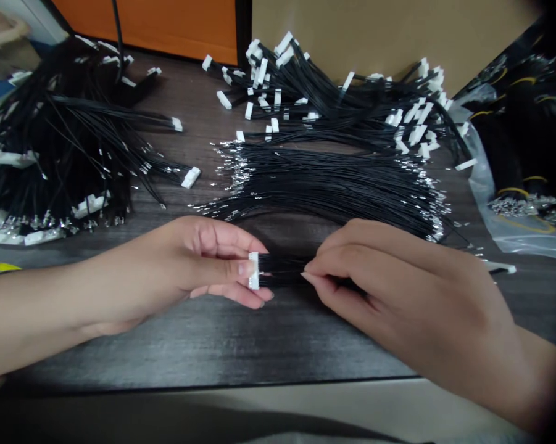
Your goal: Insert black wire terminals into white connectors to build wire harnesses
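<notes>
My left hand (199, 262) pinches a small white plastic connector (253, 271) between thumb and fingers, just above the dark wooden table (213, 339). Short black wires (282, 270) run from the connector to the right. My right hand (389, 290) is closed in a pinch on those wires a few centimetres from the connector. Just behind both hands lies a loose bundle of black wires with bare metal terminals (333, 182).
A heap of finished black harnesses with white connectors (352, 102) lies at the back. Another tangled pile (55, 148) fills the left side. A clear plastic bag of wire bundles (522, 179) sits at the right. Orange and tan panels stand behind.
</notes>
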A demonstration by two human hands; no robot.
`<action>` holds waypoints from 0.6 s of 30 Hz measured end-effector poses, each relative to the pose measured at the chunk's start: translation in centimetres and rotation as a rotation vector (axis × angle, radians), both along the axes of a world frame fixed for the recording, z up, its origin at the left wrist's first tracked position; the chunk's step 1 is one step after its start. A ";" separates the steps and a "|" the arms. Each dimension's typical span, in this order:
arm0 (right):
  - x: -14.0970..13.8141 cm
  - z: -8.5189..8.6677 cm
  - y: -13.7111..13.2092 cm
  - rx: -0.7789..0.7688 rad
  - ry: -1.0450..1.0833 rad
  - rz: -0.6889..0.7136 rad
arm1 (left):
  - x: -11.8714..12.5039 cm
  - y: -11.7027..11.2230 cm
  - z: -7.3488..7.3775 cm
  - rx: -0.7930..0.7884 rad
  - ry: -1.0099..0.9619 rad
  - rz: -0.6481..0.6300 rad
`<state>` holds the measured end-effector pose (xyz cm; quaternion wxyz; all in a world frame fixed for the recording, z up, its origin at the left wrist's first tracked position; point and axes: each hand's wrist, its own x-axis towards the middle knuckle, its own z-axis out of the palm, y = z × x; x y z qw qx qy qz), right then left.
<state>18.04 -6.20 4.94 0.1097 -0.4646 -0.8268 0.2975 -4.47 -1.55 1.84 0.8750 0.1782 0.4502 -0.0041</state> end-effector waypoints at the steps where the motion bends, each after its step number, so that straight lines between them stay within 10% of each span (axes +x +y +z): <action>1: 0.0 0.0 -0.1 -0.015 -0.002 0.014 | 0.0 0.0 0.0 0.000 -0.008 0.005; 18: -0.7 -1.0 0.0 -0.100 0.013 0.034 | 0.1 -0.4 0.3 0.099 -0.068 0.059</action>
